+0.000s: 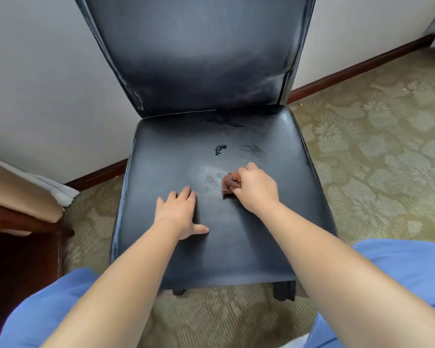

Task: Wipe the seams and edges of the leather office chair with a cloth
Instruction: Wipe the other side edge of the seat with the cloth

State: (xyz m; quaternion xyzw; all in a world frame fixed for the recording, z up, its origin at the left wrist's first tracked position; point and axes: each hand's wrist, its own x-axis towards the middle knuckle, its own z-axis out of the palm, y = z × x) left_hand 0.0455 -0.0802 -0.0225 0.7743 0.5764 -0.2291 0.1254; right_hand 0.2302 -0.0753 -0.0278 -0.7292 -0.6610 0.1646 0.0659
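A dark leather chair (236,247) faces me, its backrest upright at the top of the view. My right hand (255,188) is shut on a bunched brown cloth (230,183) and presses it on the middle of the seat. A wet shiny patch lies just left of the cloth, and dark wet marks sit further back on the seat. My left hand (180,212) rests flat on the seat, fingers spread, left of the cloth and holding nothing.
The chair stands on patterned green carpet (374,146), close to a white wall with a dark wooden baseboard (349,71). A wooden piece of furniture with beige and white fabric (23,197) is at the left. My blue-clothed knees fill the bottom corners.
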